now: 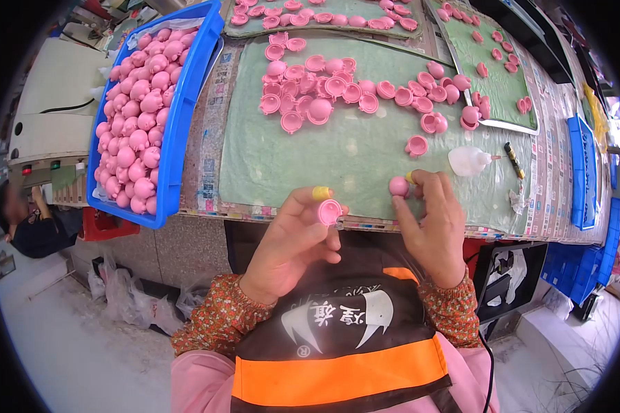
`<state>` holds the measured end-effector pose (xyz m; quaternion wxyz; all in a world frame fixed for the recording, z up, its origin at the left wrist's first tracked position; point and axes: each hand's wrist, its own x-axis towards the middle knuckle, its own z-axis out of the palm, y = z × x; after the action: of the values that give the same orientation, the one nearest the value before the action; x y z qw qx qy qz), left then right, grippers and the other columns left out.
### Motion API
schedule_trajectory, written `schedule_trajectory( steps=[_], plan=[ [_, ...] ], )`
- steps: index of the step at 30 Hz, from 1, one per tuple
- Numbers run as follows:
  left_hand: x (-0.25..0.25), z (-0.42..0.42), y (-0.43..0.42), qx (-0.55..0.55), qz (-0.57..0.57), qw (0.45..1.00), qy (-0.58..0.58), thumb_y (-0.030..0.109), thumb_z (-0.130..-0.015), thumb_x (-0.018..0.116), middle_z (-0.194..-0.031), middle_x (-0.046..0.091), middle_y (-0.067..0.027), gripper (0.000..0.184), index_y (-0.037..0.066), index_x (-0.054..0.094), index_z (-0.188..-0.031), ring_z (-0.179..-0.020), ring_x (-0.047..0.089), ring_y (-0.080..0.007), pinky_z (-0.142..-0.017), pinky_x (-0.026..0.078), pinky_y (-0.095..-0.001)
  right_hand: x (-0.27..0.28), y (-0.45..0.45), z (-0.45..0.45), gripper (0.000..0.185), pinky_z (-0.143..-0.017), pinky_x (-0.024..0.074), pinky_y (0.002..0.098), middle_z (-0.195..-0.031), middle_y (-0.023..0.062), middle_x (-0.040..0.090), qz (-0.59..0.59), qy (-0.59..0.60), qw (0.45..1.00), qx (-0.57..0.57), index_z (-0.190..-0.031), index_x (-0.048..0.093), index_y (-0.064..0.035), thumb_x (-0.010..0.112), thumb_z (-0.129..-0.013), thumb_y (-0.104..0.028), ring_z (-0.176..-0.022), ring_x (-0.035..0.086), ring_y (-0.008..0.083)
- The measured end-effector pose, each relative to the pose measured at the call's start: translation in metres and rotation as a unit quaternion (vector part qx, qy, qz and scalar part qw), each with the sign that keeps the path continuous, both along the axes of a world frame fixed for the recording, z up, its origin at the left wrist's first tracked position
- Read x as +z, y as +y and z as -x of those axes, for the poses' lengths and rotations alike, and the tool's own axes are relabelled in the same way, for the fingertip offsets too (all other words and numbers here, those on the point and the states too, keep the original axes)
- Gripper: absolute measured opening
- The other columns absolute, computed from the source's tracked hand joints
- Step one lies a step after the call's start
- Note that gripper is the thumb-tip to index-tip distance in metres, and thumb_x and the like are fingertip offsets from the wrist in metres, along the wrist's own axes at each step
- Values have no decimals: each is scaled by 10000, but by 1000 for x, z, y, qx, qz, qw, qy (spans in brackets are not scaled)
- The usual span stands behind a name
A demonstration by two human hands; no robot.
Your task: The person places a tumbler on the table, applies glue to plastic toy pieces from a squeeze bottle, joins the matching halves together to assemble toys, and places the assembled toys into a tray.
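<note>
Between the thumb and forefinger of my left hand point(287, 241) is a pink hollow half-shell point(329, 212), its open side facing up toward me. My right hand point(432, 220) pinches a rounded pink shell piece point(398, 186) at the near part of the green mat point(275, 165). Yellow tape or finger cots wrap a fingertip on each hand. Farther up the mat lies a heap of pink half-shells point(319, 110), some hollow side up, some dome up. A single half-shell point(416, 145) rests just beyond my right hand.
At left stands a blue bin point(171, 165) full of round pink pieces. A white squeeze bottle point(468, 160) and a dark marker-like tube point(513, 160) lie to the right. More pink shells cover the mats at the back. Another person point(41, 224) is at far left.
</note>
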<state>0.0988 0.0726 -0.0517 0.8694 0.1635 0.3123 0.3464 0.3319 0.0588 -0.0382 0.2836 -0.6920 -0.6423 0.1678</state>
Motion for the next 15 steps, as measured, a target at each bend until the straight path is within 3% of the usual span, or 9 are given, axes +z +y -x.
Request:
schedule_trajectory(
  steps=[2, 5, 9, 11, 12, 14, 15],
  plan=[
    [-2, -1, 0, 5, 2, 1000, -15, 78, -923, 611, -1251, 557, -147, 431, 109, 431, -1314, -890, 622, -175, -735, 598, -294, -8, 0, 3, 291, -576, 450, 345, -849, 105, 551, -56, -54, 997, 19, -1043, 574, -12, 703, -784, -41, -642, 563, 229],
    [-2, -2, 1, -11, 3, 1000, -11, 71, -925, 607, -1258, 559, -151, 418, 113, 438, -1305, -891, 627, -177, -732, 602, -292, -14, 2, 5, 293, -595, 459, 368, -835, 114, 540, -48, -46, 998, 9, -1035, 574, -18, 704, -773, -36, -645, 551, 251],
    [-4, -4, 0, -13, -2, 1000, -13, 68, -925, 606, -1252, 567, -152, 404, 109, 444, -1294, -889, 631, -172, -732, 604, -288, -5, 2, 9, 287, -587, 447, 315, -806, 68, 520, -37, -6, 999, 8, -1032, 571, -26, 694, -773, -19, -619, 528, 188],
    [-4, -5, -1, -10, 1, 1000, 2, 77, -927, 610, -1216, 582, -136, 391, 106, 450, -1283, -884, 630, -163, -736, 604, -289, 10, -5, 14, 278, -607, 425, 247, -854, 15, 500, 87, 170, 981, 23, -1048, 557, -32, 664, -796, 15, -691, 507, 100],
    [-4, -5, -2, -11, 2, 1000, 2, 77, -927, 610, -1216, 582, -136, 391, 106, 450, -1283, -884, 630, -163, -736, 604, -289, 10, -10, 18, 278, -607, 425, 247, -854, 15, 500, 88, 171, 981, 23, -1048, 557, -32, 664, -796, 15, -691, 507, 100],
    [-3, -6, -3, -31, 1, 999, 21, 84, -907, 640, -1189, 575, -53, 383, 156, 482, -1248, -890, 607, -136, -760, 559, -297, 6, -17, 29, 301, -647, 398, 203, -942, 0, 470, 80, 331, 938, 63, -1080, 529, -16, 643, -809, 51, -776, 464, 57],
    [-4, -7, -3, -31, 0, 999, 20, 84, -907, 640, -1189, 575, -53, 383, 156, 482, -1248, -890, 607, -136, -760, 559, -297, 2, -19, 33, 301, -647, 398, 203, -942, 0, 470, 80, 331, 938, 62, -1080, 529, -16, 643, -809, 51, -776, 464, 57]
  ],
)
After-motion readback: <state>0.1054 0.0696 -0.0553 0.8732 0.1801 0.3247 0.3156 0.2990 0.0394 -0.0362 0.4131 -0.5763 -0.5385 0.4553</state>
